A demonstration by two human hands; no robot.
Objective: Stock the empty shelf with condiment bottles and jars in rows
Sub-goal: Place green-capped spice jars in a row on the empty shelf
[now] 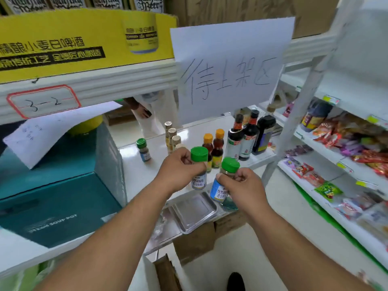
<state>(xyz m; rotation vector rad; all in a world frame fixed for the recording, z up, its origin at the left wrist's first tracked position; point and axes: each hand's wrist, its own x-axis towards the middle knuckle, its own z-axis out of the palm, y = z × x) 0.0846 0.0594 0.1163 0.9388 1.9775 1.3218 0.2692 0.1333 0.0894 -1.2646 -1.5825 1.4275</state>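
My left hand [178, 169] grips a small green-capped spice jar [199, 164] upright over the front of the white shelf [138, 175]. My right hand [245, 185] holds a second green-capped spice jar [225, 181], blue-labelled and tilted, just right of the first. On the shelf stand one more green-capped jar [143, 149], a row of gold-capped jars [172, 136], two orange-capped bottles [217, 148] and three dark sauce bottles [249, 135].
A teal box [52, 208] fills the shelf's left part. A handwritten paper sign [228, 68] hangs above. Metal trays [193, 213] lie on the shelf below. Snack packets [336, 156] line the right-hand shelves. Another person [151, 114] stands behind the shelving.
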